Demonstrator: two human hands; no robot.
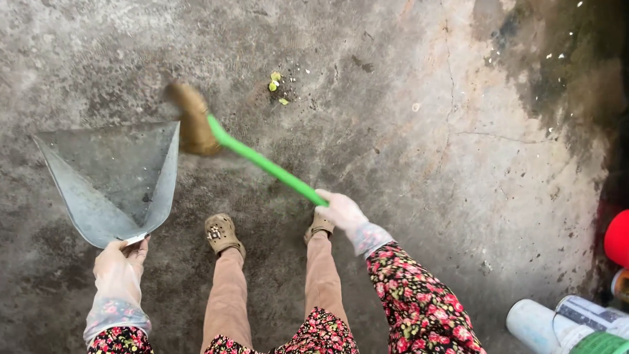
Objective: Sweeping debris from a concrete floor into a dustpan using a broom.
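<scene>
My left hand (120,267), in a thin clear glove, grips the handle end of a grey metal dustpan (111,177) held low over the concrete floor at the left. My right hand (341,211), gloved too, is closed on the green handle (265,164) of a short broom. Its straw-coloured head (192,118) is blurred and sits against the dustpan's right edge. A small heap of yellow-green scraps and dark crumbs (278,86) lies on the floor beyond the broom head. Both forearms wear floral sleeves.
My two feet in tan clogs (223,233) stand on the cracked, stained concrete floor (419,131). White plastic containers (563,324) lie at the bottom right, with a red round object (618,237) at the right edge. A dark, damp patch (563,72) spreads at the top right.
</scene>
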